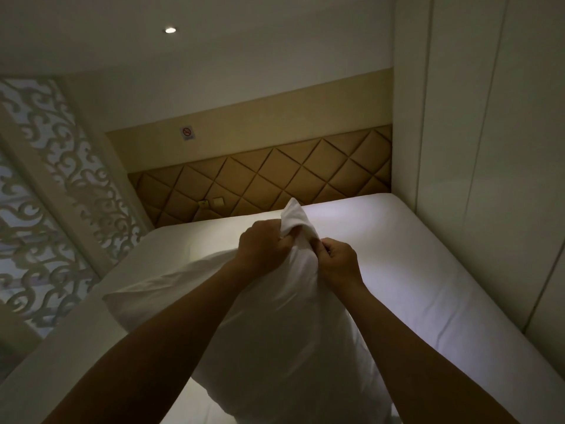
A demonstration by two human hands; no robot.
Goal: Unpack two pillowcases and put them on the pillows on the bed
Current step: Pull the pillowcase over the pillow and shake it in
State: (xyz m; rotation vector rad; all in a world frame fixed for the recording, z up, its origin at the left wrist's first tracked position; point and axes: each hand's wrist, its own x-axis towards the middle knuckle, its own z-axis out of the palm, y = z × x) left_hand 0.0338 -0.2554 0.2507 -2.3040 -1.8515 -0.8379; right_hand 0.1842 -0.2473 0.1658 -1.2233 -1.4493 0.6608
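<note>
The bed (428, 270), in a white sheet, fills the lower frame, with a quilted tan headboard (275, 179) behind it. A white pillow (275, 325) stands on end over the middle of the bed, held by its top corner. The left grip (263, 249) is curled tight round the pillow's bunched cloth. The right grip (339, 261) pinches it just beside. A small no-smoking sign (187, 133) is on the wall.
</note>
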